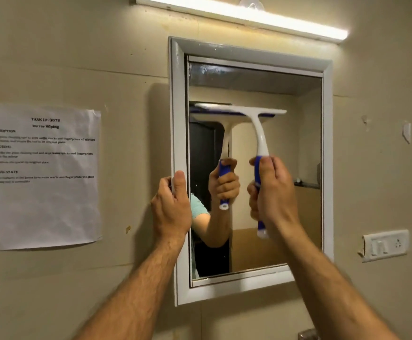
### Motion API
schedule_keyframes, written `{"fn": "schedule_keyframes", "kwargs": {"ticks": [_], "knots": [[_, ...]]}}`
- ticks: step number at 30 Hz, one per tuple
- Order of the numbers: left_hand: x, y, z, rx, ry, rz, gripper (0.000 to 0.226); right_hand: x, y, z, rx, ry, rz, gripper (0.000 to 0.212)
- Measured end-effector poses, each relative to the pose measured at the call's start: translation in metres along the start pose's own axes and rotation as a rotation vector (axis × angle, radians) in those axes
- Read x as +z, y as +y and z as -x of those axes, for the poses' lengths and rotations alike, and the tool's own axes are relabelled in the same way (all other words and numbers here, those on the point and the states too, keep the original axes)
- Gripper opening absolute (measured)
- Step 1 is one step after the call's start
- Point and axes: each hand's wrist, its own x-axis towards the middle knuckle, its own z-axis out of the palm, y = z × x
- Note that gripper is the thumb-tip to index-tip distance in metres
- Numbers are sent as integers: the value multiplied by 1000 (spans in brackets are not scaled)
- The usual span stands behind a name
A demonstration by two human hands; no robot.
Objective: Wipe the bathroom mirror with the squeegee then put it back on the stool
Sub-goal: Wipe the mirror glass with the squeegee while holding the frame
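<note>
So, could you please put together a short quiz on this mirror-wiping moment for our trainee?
1. True or false: the squeegee blade sits at the mirror's bottom edge.
2. What does the left hand grip: A) mirror frame, B) paper notice, C) light bar?
3. Which hand holds the squeegee handle?

Key: 1 false, it is in the upper half; 2 A; 3 the right hand.

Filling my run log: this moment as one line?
right hand: gripping squeegee | blade: on mirror | left hand: holding frame
</note>
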Motion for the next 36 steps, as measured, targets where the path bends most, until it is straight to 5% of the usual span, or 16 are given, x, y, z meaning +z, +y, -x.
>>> {"fn": "schedule_keyframes", "kwargs": {"ticks": [9,17,22,36], "knots": [[2,1,-2,14,9,-21,38,26,-52,-50,43,-70,-165,31],[1,1,-3,-5,17,-9,44,6,18,3,-33,-56,196,31],[2,2,2,-78,25,9,73,-9,58,46,9,-78,261,30],[4,-1,0,-153,-6,41,58,-29,84,83,59,-62,210,29]]}}
